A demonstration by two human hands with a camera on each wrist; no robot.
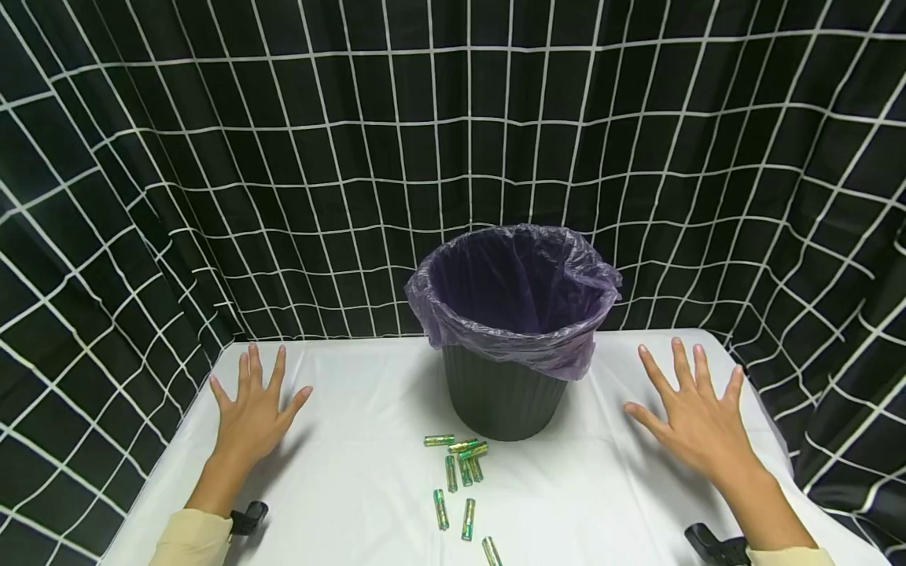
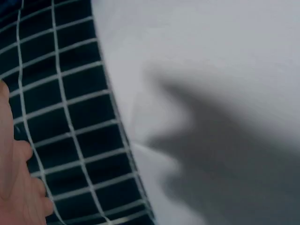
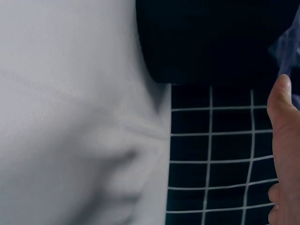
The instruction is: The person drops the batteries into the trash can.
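My left hand (image 1: 251,417) hovers over the left side of the white table with its fingers spread, holding nothing. Over the right side, my right hand (image 1: 697,424) is spread the same way, also without anything in it. Between them stands a dark bin (image 1: 504,397) lined with a purple plastic bag (image 1: 453,322), its mouth facing up. Several green and gold batteries (image 1: 441,509) lie loose in front of the bin, some heaped together near its base. In the right wrist view, the thumb (image 3: 281,93) shows at the right edge, beside the dark bin (image 3: 206,42).
A white cloth (image 1: 354,472) covers the table. Black curtains with a white grid (image 1: 340,157) hang behind it and on both sides. Each wrist wears a black strap-on camera, such as the left one (image 1: 249,519). Both hands cast shadows on the cloth.
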